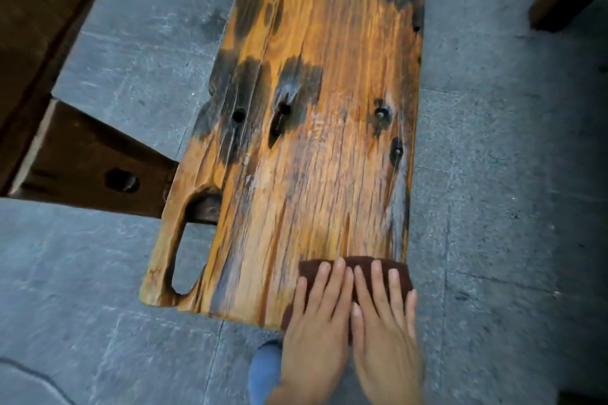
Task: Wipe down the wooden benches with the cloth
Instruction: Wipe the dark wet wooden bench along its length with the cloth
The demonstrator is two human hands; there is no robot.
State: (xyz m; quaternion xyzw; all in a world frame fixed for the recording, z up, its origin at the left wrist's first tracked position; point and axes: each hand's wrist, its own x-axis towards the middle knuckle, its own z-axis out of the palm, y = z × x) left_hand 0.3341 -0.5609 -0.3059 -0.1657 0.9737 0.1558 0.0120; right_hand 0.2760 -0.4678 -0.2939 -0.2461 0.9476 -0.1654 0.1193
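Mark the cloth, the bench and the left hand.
cloth [309, 273]: head view, on its uncovered far-left corner.
bench [312, 158]: head view, on the middle of the seat plank.
left hand [316, 332]: head view, on the back of the hand.

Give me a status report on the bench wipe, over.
Left hand and right hand flat, side by side, pressing the brown cloth. Cloth at near right corner of wooden bench. Open holes ahead.
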